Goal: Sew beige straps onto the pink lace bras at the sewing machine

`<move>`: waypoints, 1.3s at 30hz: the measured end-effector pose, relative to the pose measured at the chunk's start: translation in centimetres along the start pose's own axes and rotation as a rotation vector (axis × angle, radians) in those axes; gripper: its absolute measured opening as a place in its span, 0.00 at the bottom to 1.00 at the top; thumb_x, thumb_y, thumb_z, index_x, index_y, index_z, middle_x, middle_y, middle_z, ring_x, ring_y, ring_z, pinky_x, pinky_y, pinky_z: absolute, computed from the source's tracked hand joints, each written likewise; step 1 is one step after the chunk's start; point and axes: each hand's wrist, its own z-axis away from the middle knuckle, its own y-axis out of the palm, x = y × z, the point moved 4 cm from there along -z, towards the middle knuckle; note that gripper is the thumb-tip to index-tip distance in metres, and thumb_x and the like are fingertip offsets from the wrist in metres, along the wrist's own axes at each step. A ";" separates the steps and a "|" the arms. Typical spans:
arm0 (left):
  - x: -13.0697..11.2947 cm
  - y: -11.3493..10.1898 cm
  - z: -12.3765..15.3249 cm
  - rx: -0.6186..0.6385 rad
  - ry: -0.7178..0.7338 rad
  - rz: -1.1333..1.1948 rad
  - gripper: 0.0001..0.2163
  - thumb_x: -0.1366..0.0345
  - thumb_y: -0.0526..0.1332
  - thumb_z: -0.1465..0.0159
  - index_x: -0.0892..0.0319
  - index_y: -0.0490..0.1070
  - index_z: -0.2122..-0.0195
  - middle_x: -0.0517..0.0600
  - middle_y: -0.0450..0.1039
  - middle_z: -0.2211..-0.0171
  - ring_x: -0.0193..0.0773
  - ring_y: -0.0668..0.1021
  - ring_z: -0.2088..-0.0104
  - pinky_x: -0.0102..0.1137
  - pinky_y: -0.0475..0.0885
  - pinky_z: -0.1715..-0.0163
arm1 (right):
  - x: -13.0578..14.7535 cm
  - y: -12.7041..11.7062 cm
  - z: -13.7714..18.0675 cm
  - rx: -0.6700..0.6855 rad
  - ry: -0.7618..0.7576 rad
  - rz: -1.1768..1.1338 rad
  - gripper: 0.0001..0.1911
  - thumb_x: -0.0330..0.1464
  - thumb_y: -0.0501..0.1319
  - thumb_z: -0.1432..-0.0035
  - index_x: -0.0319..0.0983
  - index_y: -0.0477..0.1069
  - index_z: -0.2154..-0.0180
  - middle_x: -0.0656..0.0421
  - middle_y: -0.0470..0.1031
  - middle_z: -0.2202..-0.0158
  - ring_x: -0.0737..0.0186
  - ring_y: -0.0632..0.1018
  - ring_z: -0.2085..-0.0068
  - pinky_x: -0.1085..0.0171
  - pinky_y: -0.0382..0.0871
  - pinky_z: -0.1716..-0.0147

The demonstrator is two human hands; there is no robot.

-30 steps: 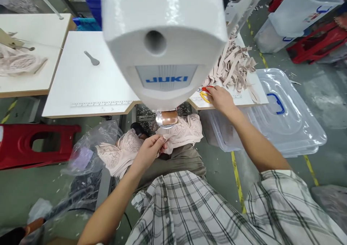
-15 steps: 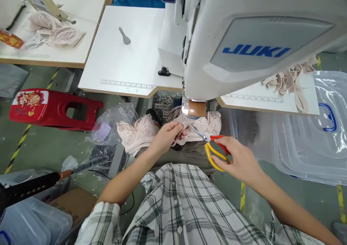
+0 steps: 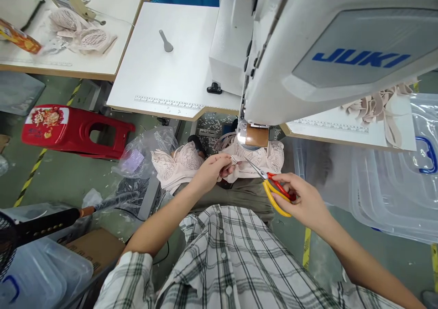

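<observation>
Pale pink lace bras (image 3: 183, 163) lie across my lap beneath the sewing machine head (image 3: 294, 71). My left hand (image 3: 219, 167) is closed, pinching a piece of the bra fabric between thumb and fingers in front of the needle area. In my right hand (image 3: 297, 197) are scissors (image 3: 273, 188) with one red and one yellow handle. Their slim blades point up and left, the tips just right of the pinched fabric. Whether the tips touch the cloth I cannot tell. A brown plate (image 3: 257, 136) on the machine hangs just above the lace.
A white sewing table (image 3: 164, 76) with a printed ruler spreads behind the hands. Pale fabric straps (image 3: 376, 108) lie on its right part. Clear plastic bins (image 3: 386, 190) stand at right, a red stool (image 3: 78, 131) at left. More lace bras (image 3: 82, 33) rest on the neighbouring table.
The scissors' handles have come closer together and the blades look more closed. Both hands stay near the same fabric. The whole view has shifted slightly, with the table and machine appearing farther right.
</observation>
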 end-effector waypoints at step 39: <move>-1.4 1.9 0.7 0.171 -0.118 -0.132 0.13 0.59 0.58 0.38 0.61 0.70 0.75 0.46 0.68 0.79 0.27 0.65 0.81 0.24 0.58 0.83 | 2.3 -2.8 -5.8 -0.286 -0.479 0.444 0.16 0.41 0.58 0.34 0.38 0.72 0.51 0.47 0.79 0.55 0.50 0.79 0.54 0.55 0.74 0.60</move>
